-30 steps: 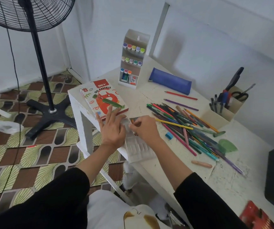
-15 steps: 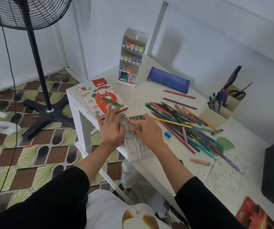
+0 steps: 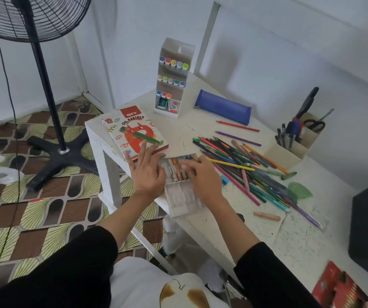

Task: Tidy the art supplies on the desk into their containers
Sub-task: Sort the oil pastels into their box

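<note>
While both hands work at the pastel tray, the tidying stands at an early stage.

Lower centre: the left hand (image 3: 148,174) lies with straight, spread fingers against the left edge of the white plastic tray (image 3: 179,203), grip apart. The right hand (image 3: 203,180) covers the oil pastels (image 3: 176,171) in the tray's far row, fingers blurred, so whether its grip is clamped on a stick cannot be told. The near row of slots appears empty; the far row holds paper-wrapped sticks, orange through blue. Outstanding, by my assessment: one peach stick (image 3: 267,216) loose on the bench (image 3: 300,241) at lower right, a blue eraser (image 3: 225,180) beside the right hand, and the coloured pencils (image 3: 245,165) heaped at centre right. Further up, a green stick (image 3: 146,137) lies on the pastel box (image 3: 134,127). Towards the top: marker stand (image 3: 174,78) partly filled, blue pencil case (image 3: 223,106) lying flat.
</note>
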`<state>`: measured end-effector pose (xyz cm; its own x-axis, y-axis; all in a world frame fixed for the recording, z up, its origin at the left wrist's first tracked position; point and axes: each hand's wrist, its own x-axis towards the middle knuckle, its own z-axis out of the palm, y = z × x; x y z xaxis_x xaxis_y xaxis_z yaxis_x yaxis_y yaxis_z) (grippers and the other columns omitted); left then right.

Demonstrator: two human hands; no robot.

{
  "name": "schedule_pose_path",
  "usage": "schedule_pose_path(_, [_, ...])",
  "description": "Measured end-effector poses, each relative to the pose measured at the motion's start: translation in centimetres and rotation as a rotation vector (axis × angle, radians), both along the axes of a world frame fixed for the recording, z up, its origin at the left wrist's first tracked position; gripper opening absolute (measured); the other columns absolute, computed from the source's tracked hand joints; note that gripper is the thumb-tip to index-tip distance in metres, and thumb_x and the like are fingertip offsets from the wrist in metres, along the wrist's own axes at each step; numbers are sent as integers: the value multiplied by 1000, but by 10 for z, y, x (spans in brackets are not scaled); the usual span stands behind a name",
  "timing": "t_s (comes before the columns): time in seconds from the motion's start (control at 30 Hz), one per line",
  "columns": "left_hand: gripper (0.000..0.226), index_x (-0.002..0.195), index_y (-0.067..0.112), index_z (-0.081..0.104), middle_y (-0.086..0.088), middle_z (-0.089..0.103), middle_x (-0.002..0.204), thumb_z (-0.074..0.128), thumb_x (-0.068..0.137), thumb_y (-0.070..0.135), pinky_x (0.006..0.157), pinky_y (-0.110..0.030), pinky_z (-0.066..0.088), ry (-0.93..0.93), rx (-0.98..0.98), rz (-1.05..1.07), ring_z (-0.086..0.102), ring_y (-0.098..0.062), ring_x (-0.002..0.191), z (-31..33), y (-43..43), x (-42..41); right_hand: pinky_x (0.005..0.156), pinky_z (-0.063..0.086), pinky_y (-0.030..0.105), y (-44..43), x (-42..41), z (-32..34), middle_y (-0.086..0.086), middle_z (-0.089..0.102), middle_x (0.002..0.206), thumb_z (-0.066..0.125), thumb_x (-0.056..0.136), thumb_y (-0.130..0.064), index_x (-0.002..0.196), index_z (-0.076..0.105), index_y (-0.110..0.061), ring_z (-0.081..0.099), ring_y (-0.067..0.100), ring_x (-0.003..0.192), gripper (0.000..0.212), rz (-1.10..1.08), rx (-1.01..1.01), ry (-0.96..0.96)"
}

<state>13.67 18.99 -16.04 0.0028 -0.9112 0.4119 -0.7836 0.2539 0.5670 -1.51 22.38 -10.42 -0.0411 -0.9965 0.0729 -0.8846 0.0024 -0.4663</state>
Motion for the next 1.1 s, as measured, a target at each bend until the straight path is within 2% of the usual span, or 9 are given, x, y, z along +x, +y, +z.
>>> schedule_pose_path(0.13, [47, 105, 14, 63, -1, 50, 137, 27, 78, 28, 111, -46, -23, -33, 17, 20, 18, -22, 145, 2, 1, -1, 56, 37, 20, 4, -43, 8, -2, 58, 100, 49, 96, -33, 111, 66, -24, 55, 13, 78, 25, -332, -127, -100])
schedule_pose_path(0.27, [48, 109, 14, 60, -2, 46, 141, 28, 77, 28, 111, -46, -24, -51, 22, 36, 13, -21, 145, 4, 2, -2, 49, 31, 19, 17, -86, 13, -1, 62, 86, 54, 94, -35, 103, 68, -16, 54, 13, 69, 25, -613, -98, -65])
schedule_pose_path(0.37, [47, 109, 14, 60, -3, 45, 141, 28, 77, 29, 111, -45, -24, -61, 21, 40, 13, -22, 146, 5, 2, -2, 49, 30, 18, 33, -104, 9, -1, 65, 86, 59, 89, -41, 95, 67, -19, 55, 11, 69, 24, -723, -62, -66])
schedule_pose_path(0.57, [43, 108, 14, 58, -4, 44, 142, 29, 79, 28, 110, -44, -27, -62, 29, 42, 11, -22, 146, 4, 2, -2, 48, 29, 20, 53, -106, -2, -3, 61, 81, 73, 78, -38, 89, 64, -19, 53, 10, 68, 24, -771, 46, -95])
schedule_pose_path(0.7, [26, 101, 14, 49, -4, 44, 141, 38, 78, 20, 112, -44, -23, -34, 54, 62, 10, -22, 146, 3, 2, -3, 49, 28, 18, 56, -105, -4, -1, 64, 86, 69, 84, -30, 92, 67, -15, 54, 12, 74, 17, -794, -2, -105])
schedule_pose_path(0.8, [23, 97, 15, 43, -4, 44, 138, 39, 75, 20, 111, -40, -25, -12, 68, 92, 7, -21, 147, 6, 4, -3, 55, 24, 19, 58, -103, 0, -6, 58, 86, 66, 87, -29, 91, 66, -16, 50, 10, 79, 14, -851, -82, -213])
schedule_pose_path(0.9, [29, 101, 11, 45, -6, 43, 139, 40, 76, 24, 110, -37, -26, -28, 75, 137, 7, -22, 147, 8, 7, -4, 68, 34, 22, 57, -100, 5, -3, 61, 87, 66, 87, -24, 90, 66, -11, 50, 9, 81, 13, -825, -189, -356])
schedule_pose_path(1.03, [28, 97, 11, 46, -9, 38, 143, 38, 78, 30, 110, -40, -25, -74, 110, 165, 4, -22, 147, 10, 9, -5, 66, 42, 14, 54, -96, 10, 4, 66, 90, 69, 84, -15, 91, 66, -10, 53, 5, 75, 9, -786, -301, -516])
schedule_pose_path(1.1, [17, 91, 13, 44, -9, 38, 144, 41, 82, 28, 111, -44, -23, -103, 110, 152, 3, -23, 147, 11, 9, -5, 71, 53, 24, 51, -92, 10, -3, 66, 86, 68, 84, -13, 89, 65, -16, 57, 3, 76, 6, -761, -331, -583])
